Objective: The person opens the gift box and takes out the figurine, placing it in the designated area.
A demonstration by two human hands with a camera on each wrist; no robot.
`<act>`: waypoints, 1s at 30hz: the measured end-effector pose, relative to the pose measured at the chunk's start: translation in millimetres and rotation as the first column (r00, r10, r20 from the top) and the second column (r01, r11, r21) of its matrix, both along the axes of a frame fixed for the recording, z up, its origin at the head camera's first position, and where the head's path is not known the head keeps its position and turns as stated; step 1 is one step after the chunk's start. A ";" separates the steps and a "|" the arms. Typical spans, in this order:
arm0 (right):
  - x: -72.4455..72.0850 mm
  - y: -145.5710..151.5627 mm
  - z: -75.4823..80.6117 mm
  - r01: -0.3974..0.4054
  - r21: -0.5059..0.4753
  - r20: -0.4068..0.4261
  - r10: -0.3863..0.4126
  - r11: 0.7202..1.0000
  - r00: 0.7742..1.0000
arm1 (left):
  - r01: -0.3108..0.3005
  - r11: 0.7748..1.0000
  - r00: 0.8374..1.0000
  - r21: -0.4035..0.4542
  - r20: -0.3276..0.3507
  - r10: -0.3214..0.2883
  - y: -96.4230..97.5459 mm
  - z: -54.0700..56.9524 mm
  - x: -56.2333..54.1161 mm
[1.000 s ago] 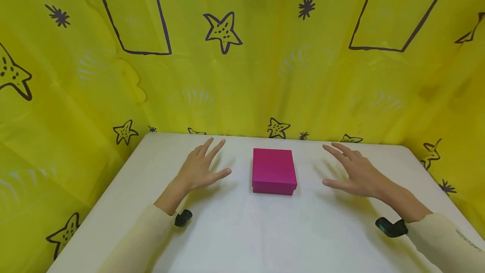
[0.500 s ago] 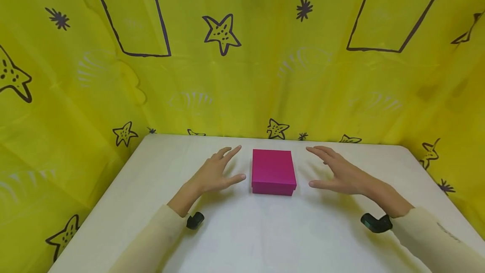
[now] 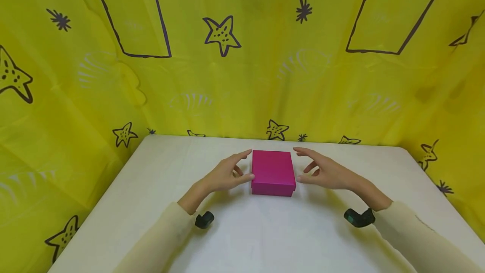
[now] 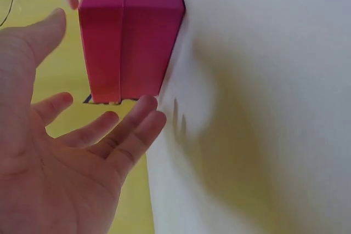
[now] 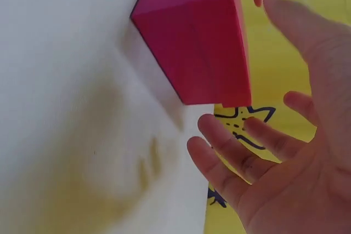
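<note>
A closed magenta box [image 3: 273,167] with a fitted lid sits on the white table, toward its far side. My left hand [image 3: 226,175] is at the box's left side, thumb and index fingertips right at its edge, the other fingers loosely bent. On the opposite side, my right hand [image 3: 329,172] has its thumb and fingers spread around the right edge, with a small gap in the right wrist view. Both palms face the box [image 4: 131,42], and neither hand grips it. From the right wrist camera, the box's side wall [image 5: 197,53] shows above the fingers.
The white table [image 3: 261,235] extends toward me and to both sides. A yellow curtain [image 3: 242,79] printed with starfish and shells hangs behind and at both sides. Dark wrist-worn devices, one below the left hand [image 3: 204,220] and one below the right [image 3: 359,218], stick out from the sleeves.
Both hands have moved inward, the left to the right and the right to the left, closing in on the box. Their fingers have bent a little. The box has stayed in place.
</note>
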State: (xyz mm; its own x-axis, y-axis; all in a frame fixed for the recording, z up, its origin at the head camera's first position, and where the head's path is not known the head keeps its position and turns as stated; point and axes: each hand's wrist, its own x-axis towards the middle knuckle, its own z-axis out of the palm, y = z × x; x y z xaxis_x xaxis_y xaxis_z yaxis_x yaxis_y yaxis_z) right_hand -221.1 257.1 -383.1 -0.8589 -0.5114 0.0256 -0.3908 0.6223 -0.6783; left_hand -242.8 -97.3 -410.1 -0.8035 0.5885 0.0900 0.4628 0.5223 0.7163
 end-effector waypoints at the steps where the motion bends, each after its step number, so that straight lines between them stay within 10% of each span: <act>1: -0.7 -1.7 0.0 -0.001 -0.014 0.015 0.001 1.000 1.000 | 0.000 1.000 1.000 0.007 0.013 0.000 1.9 -0.3 -0.3; 13: -3.9 -16.2 -10.2 0.036 -0.195 0.236 0.011 0.980 0.972 | -0.039 0.984 0.978 0.173 0.207 0.002 11.1 -2.7 -0.1; 30: -2.9 -22.1 -9.3 0.109 -0.231 0.316 -0.031 0.967 0.948 | -0.082 0.968 0.936 0.236 0.352 -0.006 14.6 -0.1 -2.3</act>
